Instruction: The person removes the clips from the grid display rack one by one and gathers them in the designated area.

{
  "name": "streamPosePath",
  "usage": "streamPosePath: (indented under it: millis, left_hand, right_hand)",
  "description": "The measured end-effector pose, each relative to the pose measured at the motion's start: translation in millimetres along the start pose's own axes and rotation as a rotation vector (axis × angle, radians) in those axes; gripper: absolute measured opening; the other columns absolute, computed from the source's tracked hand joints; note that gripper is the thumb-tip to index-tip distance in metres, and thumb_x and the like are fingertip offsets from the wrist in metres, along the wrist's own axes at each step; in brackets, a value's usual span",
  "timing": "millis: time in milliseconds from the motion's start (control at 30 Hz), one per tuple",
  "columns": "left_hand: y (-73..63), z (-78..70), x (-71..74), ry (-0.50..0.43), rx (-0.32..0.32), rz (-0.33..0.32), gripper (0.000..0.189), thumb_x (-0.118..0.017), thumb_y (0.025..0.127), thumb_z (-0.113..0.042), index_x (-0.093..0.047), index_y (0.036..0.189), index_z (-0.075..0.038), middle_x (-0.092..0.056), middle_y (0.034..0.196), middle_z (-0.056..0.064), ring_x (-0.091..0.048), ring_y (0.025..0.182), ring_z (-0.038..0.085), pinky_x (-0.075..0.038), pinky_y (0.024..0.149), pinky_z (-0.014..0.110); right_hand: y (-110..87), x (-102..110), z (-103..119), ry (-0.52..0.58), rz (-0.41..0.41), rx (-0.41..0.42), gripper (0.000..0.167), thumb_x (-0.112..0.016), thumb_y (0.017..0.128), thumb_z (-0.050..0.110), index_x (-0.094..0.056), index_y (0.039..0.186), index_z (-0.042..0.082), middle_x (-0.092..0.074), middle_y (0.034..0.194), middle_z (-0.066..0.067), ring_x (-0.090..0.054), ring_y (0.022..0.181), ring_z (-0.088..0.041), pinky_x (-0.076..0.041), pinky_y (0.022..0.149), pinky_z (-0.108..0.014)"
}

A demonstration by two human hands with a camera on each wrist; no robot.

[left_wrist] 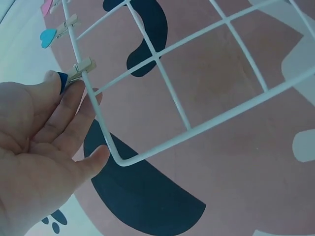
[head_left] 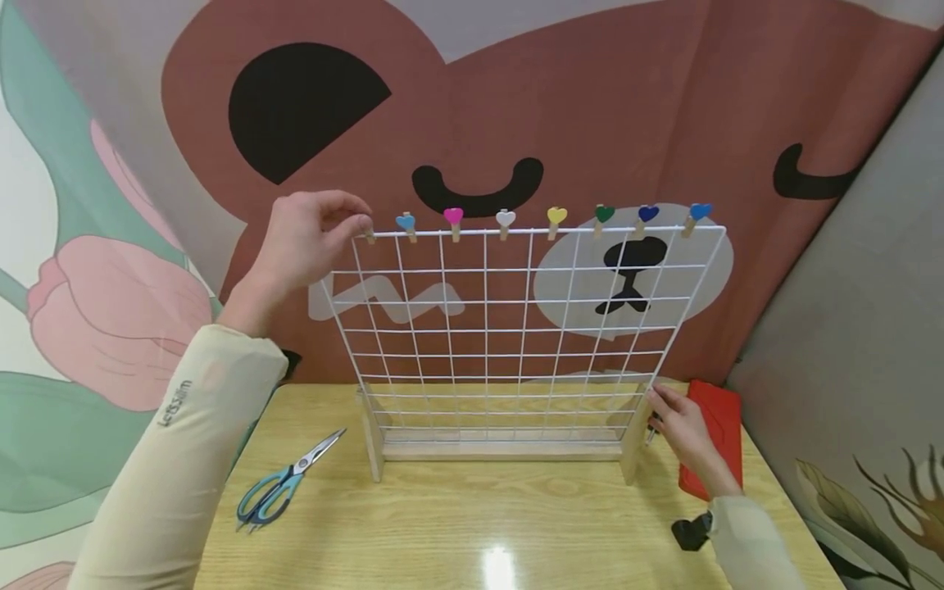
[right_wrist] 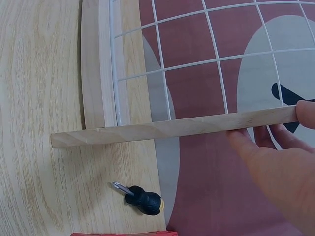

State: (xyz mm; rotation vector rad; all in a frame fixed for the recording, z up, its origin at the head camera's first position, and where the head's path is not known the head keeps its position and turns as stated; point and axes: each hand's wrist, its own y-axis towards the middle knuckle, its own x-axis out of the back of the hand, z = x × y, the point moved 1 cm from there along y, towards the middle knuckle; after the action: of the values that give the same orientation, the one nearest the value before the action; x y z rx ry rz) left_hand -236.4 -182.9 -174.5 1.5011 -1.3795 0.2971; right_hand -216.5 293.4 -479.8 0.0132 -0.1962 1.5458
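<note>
At eight o'clock we are seeing a long, pale cream left sleeve [head_left: 158, 467], its cloth looking smooth with soft creases. Toward its nine o'clock edge we are noticing small dark lettering [head_left: 175, 403], seemingly reading "Let'sslim", running lengthwise along the arm. The left cuff [head_left: 251, 352] is looking wide and loose to us, ending at the wrist. At four o'clock we are viewing a right sleeve [head_left: 752, 545] in matching pale cream, only a short length of it showing. By its nine o'clock side we are spotting a black, blocky piece [head_left: 691, 533]; whether it is fastening onto the sleeve, we are not managing to tell.
</note>
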Motion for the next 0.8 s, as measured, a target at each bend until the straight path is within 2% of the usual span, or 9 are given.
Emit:
streamPosePath:
  millis: [133,333,600,800]
  left_hand:
    - [-1.1,-0.3,-0.4,0.004,0.011,-0.011,0.02,-0.062,0.095,-0.021,-0.071,0.107,-0.008,-0.072,0.096,0.012,-0.066,0.089,0.025,-0.043,0.067,0.032]
    - [0.5,-1.2,-1.8,0.013,-0.021,-0.025,0.018,-0.062,0.094,-0.018,-0.071,0.104,-0.006,-0.072,0.093,0.012,-0.065,0.081,0.025,-0.039,0.058,0.024]
    - [0.6,-1.2,-4.8,0.023,-0.035,-0.07,0.017,-0.062,0.095,-0.016,-0.071,0.102,-0.005,-0.072,0.095,0.013,-0.066,0.086,0.025,-0.043,0.067,0.033]
    - [-0.1,1.0,-6.1,0.002,0.012,-0.123,0.018,-0.06,0.096,-0.019,-0.072,0.102,-0.006,-0.072,0.097,0.011,-0.064,0.085,0.024,-0.04,0.064,0.03]
  right_hand:
    - [0.4,-0.6,-0.3,-0.003,0.001,0.0,0.064,-0.036,0.105,0.027,-0.008,0.148,-0.011,-0.013,0.152,-0.031,-0.02,0.138,-0.041,-0.026,0.108,-0.048]
    - [-0.5,-1.0,0.3,0.003,0.001,-0.001,0.064,-0.036,0.105,0.027,-0.008,0.148,-0.012,-0.013,0.152,-0.032,-0.019,0.138,-0.041,-0.026,0.107,-0.048]
    - [-1.3,0.3,0.8,0.008,0.009,0.003,0.064,-0.035,0.105,0.027,-0.007,0.148,-0.012,-0.013,0.152,-0.033,-0.018,0.138,-0.041,-0.025,0.108,-0.048]
    - [-1.1,0.0,0.8,-0.014,0.014,-0.001,0.063,-0.034,0.105,0.027,-0.007,0.148,-0.01,-0.013,0.152,-0.032,-0.019,0.138,-0.041,-0.026,0.108,-0.048]
